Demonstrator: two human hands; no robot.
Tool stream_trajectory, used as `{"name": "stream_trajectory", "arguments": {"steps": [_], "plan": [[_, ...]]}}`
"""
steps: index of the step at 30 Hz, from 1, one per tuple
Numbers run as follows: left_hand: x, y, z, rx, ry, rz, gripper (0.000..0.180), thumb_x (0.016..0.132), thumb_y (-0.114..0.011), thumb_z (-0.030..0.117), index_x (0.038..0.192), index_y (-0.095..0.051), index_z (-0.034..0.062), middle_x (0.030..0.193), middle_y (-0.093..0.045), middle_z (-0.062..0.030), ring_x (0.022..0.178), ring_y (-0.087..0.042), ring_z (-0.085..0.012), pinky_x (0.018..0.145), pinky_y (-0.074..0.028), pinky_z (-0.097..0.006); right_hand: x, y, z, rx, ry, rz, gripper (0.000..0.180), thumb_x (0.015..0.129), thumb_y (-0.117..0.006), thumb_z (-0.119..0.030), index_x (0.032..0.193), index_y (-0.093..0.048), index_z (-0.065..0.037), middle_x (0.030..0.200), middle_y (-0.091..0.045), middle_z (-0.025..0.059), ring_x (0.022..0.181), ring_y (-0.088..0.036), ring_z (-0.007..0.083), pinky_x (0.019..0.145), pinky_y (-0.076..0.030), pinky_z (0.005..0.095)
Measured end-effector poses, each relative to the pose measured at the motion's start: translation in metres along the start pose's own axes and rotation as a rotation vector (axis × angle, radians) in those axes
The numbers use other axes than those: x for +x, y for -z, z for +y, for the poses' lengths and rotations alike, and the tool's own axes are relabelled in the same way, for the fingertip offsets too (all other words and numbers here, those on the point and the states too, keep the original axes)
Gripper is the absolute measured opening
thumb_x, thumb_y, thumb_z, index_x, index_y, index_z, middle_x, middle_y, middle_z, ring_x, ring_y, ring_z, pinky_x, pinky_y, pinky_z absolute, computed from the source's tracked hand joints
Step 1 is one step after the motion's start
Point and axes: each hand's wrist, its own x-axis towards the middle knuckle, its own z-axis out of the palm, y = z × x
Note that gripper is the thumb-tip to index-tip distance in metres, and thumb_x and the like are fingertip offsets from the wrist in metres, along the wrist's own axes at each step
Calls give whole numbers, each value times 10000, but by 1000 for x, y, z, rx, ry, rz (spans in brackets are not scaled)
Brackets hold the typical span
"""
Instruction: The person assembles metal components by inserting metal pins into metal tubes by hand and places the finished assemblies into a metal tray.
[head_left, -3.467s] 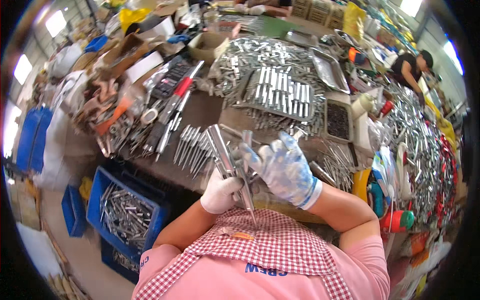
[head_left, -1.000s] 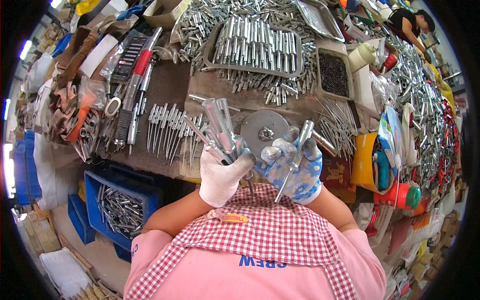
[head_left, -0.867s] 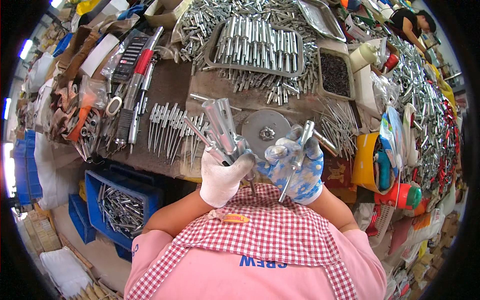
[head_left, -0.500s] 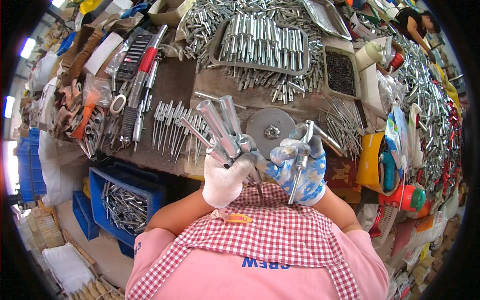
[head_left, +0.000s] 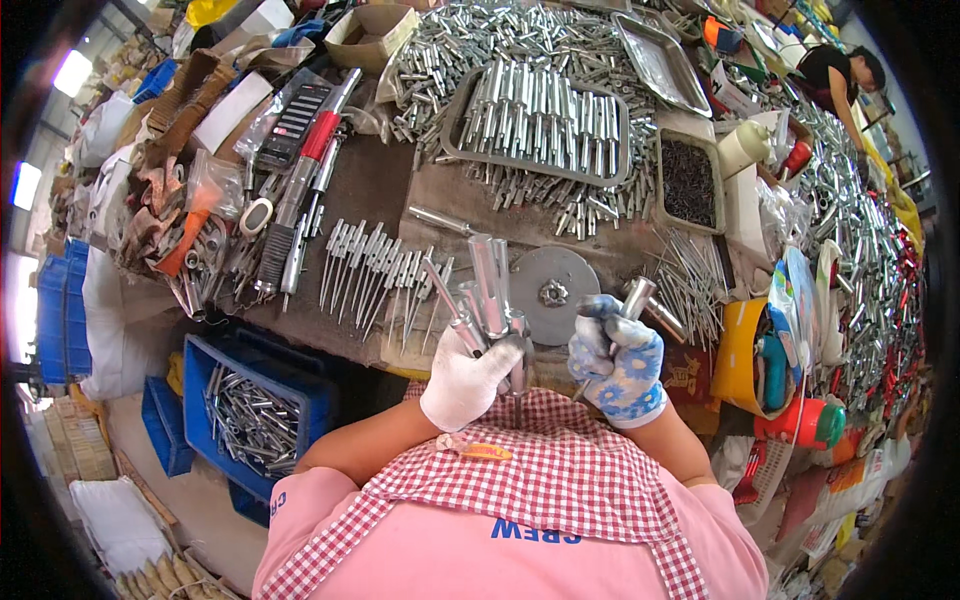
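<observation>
Tubes (head_left: 487, 282): left hand (head_left: 464, 382), at least three; right hand (head_left: 620, 372), one.

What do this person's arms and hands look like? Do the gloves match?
No! The left hand wears a plain white glove, greyish at the thumb. The right hand wears a blue-and-white flowery glove with grey fingertips. The forearms are bare below short pink sleeves; the left one has blue letters.

Brown worn workbench (head_left: 373, 180). Near left: row of slim-shanked metal parts (head_left: 367, 262). Near centre: grey disc (head_left: 553, 290). Right: loose thin rods (head_left: 690, 285); beyond them, container (head_left: 690, 228) of small dark pieces (head_left: 688, 180). Far: heap of silvery metal pieces (head_left: 432, 90).
</observation>
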Motion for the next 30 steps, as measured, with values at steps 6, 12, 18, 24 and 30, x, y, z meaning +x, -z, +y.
{"name": "stream_trajectory", "arguments": {"steps": [6, 12, 18, 24, 30], "plan": [[-3, -2, 4, 222, 34, -70, 301, 836, -602, 128, 1111, -520, 35, 909, -613, -14, 738, -572, -88, 627, -460, -229, 10, -4, 22, -260, -68, 236, 570, 818, -622, -155, 1335, -429, -12, 1171, -568, 59, 1089, -540, 183, 866, -460, 318], [-13, 13, 20, 574, 39, -320, 381, 802, -567, 69, 1164, -478, -9, 1028, -617, -121, 949, -596, -193, 846, -453, -315, 9, 7, 41, -259, -177, 96, 675, 794, -702, -244, 1352, -390, -29, 1095, -592, 51, 950, -583, 164, 797, -477, 297], [-20, 22, 46, 1084, 104, -485, 248, 789, -586, 225, 890, -533, 5, 778, -578, -241, 740, -610, -375, 670, -492, -406, 17, 17, 50, -265, -201, 87, 649, 744, -745, -194, 1300, -452, -32, 1047, -602, 55, 940, -584, 151, 807, -478, 296], [-24, 23, 79, 1345, -804, -275, 273, 680, -643, 109, 950, -612, 87, 1064, -595, -151, 1036, -554, -340, 854, -431, -450, 24, 13, 53, -50, -280, 43, 692, 717, -752, -187, 1316, -431, -57, 1148, -572, 84, 1044, -569, 208, 905, -473, 375], [3, -12, 49, 1409, -851, -733, 263, 635, -618, 37, 876, -685, 118, 1215, -532, -138, 1242, -408, -369, 1046, -227, -576, 13, 131, 97, 136, -233, -62, 427, 935, -463, -124, 1355, -388, -102, 1431, -364, 62, 1308, -364, 205, 1035, -373, 324]]}}
